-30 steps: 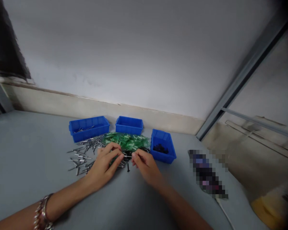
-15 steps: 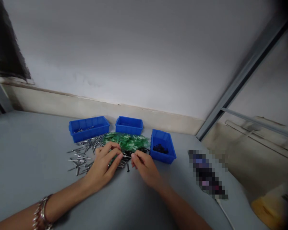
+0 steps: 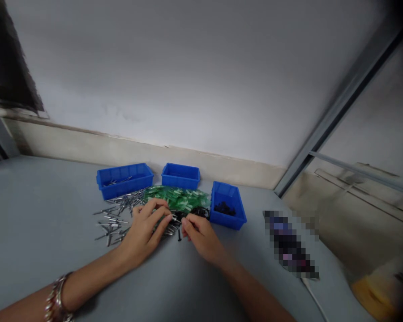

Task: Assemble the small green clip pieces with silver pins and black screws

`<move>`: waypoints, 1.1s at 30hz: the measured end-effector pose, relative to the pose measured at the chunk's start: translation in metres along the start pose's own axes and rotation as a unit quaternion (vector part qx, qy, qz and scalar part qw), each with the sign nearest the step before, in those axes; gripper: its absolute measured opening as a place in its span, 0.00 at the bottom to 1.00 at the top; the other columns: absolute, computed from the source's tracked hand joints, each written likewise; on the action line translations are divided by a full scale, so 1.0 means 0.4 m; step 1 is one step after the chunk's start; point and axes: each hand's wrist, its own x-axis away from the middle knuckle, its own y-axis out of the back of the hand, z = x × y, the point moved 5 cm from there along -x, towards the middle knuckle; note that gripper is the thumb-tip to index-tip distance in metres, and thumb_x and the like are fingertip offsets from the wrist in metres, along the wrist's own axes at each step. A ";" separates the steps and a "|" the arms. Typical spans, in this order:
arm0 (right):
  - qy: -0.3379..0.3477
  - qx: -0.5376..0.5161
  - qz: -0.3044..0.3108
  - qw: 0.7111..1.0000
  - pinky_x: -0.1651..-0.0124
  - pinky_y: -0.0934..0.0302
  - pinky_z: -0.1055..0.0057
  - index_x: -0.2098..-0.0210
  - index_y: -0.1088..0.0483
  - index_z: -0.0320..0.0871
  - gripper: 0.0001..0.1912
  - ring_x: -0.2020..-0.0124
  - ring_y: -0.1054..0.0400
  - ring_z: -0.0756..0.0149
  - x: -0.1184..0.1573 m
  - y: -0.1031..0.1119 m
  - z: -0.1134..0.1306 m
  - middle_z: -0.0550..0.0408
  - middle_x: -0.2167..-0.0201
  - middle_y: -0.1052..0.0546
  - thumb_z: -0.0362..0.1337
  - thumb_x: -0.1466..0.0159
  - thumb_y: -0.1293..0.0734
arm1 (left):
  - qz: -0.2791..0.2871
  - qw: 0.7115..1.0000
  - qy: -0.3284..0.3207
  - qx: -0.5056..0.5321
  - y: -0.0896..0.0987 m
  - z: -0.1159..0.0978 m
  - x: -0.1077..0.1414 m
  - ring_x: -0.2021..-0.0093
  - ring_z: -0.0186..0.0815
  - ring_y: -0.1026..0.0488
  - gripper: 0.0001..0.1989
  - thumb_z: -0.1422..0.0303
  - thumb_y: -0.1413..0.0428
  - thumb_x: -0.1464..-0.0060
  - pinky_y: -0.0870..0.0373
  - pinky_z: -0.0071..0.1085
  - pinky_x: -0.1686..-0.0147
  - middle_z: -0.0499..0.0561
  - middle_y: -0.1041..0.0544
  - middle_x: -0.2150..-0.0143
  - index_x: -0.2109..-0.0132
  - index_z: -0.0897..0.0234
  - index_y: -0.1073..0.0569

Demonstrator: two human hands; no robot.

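The left hand [image 3: 143, 232] curls over loose metal rivets [image 3: 116, 221] — the right hand [image 3: 201, 237] sits by black screws [image 3: 199, 213] — both half-closed; any grip can't be told.

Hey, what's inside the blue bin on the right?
The blue plastic bin holds a small heap of black pieces, probably screws; its near wall hides part of the floor.
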 end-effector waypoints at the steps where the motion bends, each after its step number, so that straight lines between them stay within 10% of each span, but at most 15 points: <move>1: 0.002 -0.001 -0.001 1.000 0.71 0.50 0.74 0.79 0.41 0.42 0.15 0.77 0.42 0.72 0.000 0.000 0.001 0.59 0.81 0.37 0.38 0.38 0.46 | -0.001 1.000 0.000 -0.001 0.001 0.000 0.000 0.55 0.41 0.37 0.10 0.67 0.58 0.40 0.46 0.36 0.61 0.51 0.34 0.58 0.63 0.62 0.33; 10: 0.022 -0.008 -0.081 0.996 0.73 0.51 0.74 0.79 0.42 0.42 0.15 0.77 0.45 0.72 0.007 0.050 0.034 0.60 0.81 0.39 0.40 0.38 0.45 | 0.114 0.993 -0.002 0.025 -0.030 -0.016 0.005 0.56 0.40 0.38 0.12 0.64 0.59 0.40 0.44 0.37 0.58 0.51 0.34 0.57 0.61 0.60 0.32; 21: 0.032 0.003 -0.066 0.997 0.72 0.50 0.74 0.76 0.40 0.42 0.12 0.75 0.43 0.72 0.008 0.033 0.030 0.59 0.79 0.37 0.38 0.38 0.45 | 0.087 0.983 0.035 0.159 -0.011 -0.012 -0.013 0.62 0.36 0.36 0.19 0.63 0.61 0.39 0.38 0.32 0.61 0.50 0.33 0.65 0.72 0.64 0.33; 33: 0.059 0.046 -0.076 0.994 0.71 0.52 0.74 0.80 0.42 0.42 0.17 0.76 0.45 0.72 0.014 0.033 0.045 0.60 0.81 0.40 0.40 0.36 0.46 | 0.061 0.996 0.033 0.060 -0.017 -0.004 -0.001 0.55 0.40 0.36 0.09 0.66 0.56 0.41 0.42 0.39 0.57 0.51 0.33 0.59 0.64 0.61 0.33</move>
